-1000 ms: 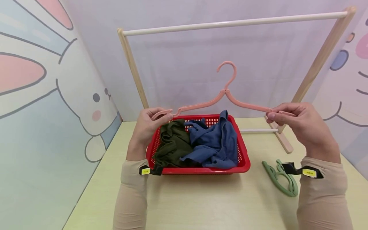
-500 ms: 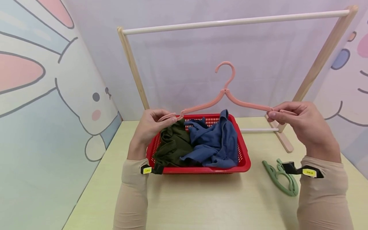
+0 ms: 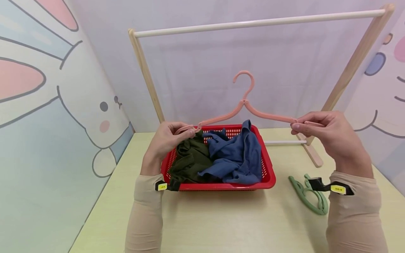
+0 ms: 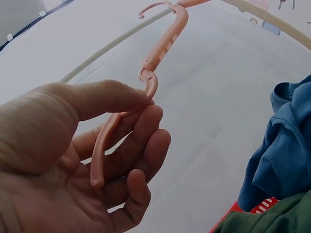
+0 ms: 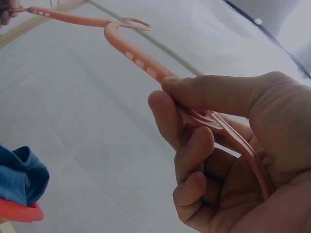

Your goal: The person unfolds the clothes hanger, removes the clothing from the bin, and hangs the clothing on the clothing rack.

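A pink folding clothes hanger (image 3: pixel 265 115) is stretched between both hands above the basket, its hook pointing up. My left hand (image 3: pixel 166 140) pinches its left arm end between thumb and fingers; in the left wrist view a short pink end piece of the hanger (image 4: pixel 98 165) lies across the palm. At the other end, my right hand (image 3: pixel 330 135) grips the right arm between thumb and forefinger. The right wrist view shows that arm's end (image 5: pixel 252 162) running back into the palm. Below, a red basket (image 3: pixel 218 187) holds a dark green cloth (image 3: pixel 191 161) and a blue cloth (image 3: pixel 237 158).
Behind the basket stands a rack with a white top bar (image 3: pixel 253 24), wooden posts (image 3: pixel 357 59) and a low white crossbar (image 3: pixel 281 142). A folded green hanger (image 3: pixel 308 198) lies on the pale table (image 3: pixel 221 225) beside the right forearm. Cartoon-printed panels (image 3: pixel 88 116) flank both sides.
The pink hanger has shifted slightly left and its hook has dipped a little. The left hand has moved slightly right and down; both hands keep their hold.
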### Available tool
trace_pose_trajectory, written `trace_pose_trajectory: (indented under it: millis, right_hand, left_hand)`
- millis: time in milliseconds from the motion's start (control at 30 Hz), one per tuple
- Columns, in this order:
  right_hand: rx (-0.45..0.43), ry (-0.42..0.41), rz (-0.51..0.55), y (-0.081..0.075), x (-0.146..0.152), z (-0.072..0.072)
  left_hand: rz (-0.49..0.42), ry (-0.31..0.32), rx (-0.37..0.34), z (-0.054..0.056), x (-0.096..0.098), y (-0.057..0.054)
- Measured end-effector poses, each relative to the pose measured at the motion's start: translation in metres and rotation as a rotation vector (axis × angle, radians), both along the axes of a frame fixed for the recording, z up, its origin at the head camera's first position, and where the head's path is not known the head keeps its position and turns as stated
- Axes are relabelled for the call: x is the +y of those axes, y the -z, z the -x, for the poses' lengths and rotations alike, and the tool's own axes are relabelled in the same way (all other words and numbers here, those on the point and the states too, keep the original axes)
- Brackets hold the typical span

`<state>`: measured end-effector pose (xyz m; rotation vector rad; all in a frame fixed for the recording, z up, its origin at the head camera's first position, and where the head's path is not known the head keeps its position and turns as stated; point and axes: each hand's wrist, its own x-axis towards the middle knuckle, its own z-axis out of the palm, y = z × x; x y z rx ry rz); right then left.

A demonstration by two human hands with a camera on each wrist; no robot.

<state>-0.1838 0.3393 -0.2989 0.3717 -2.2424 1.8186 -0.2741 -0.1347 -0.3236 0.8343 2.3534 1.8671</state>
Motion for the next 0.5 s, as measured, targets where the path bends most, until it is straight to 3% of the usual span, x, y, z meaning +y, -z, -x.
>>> trace_pose_trajectory:
  millis: [200,500]
  right_hand:
    - [-0.004,0.029,-0.049,-0.0014,-0.0035,0.0006]
    - [-0.002,0.020,-0.017,-0.0014,-0.0062,0.0011]
  left_hand:
    - [0.010,0.020,-0.031,0.0048,0.0032,0.0016]
    - [-0.014,0.018,-0.028,0.0048,0.0061,0.0028]
